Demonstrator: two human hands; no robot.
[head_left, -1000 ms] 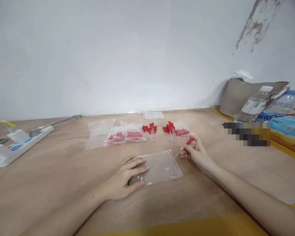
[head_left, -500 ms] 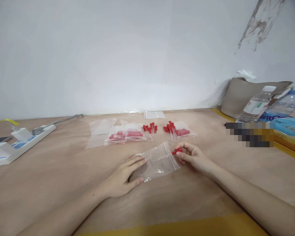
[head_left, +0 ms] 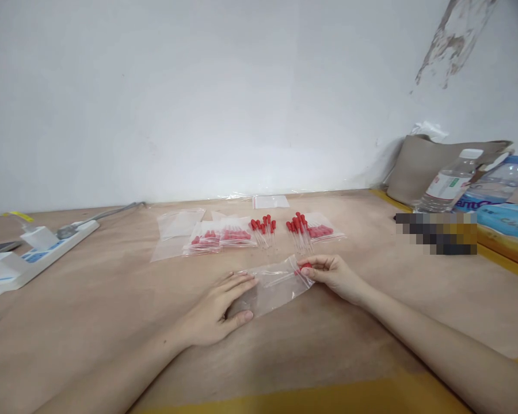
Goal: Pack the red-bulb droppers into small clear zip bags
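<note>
A clear zip-lock bag (head_left: 271, 296) lies on the table between my hands. My left hand (head_left: 218, 310) rests on its closed end, fingers spread flat. At the mouth of the bag, my right hand (head_left: 332, 279) pinches the red bulb of a glass dropper (head_left: 304, 268), whose thin tube lies inside the bag. Beyond the bag are two loose groups of red-bulbed droppers, one on the left (head_left: 264, 224) and one on the right (head_left: 299, 227). Filled bags of droppers, some on the left (head_left: 237, 234) and one on the right (head_left: 323, 229), flank these groups.
Flat clear bags (head_left: 176, 224) lie at the back left, and another bag (head_left: 271, 202) by the wall. A power strip (head_left: 60, 247) with plugs is at far left. On the right stand a water bottle (head_left: 449, 184), a grey-brown bag (head_left: 408, 169) and a blue packet (head_left: 507, 221).
My right hand has moved left, pushing the dropper deeper into the bag, so the bulb is now at the bag's mouth. My left hand has stayed in place.
</note>
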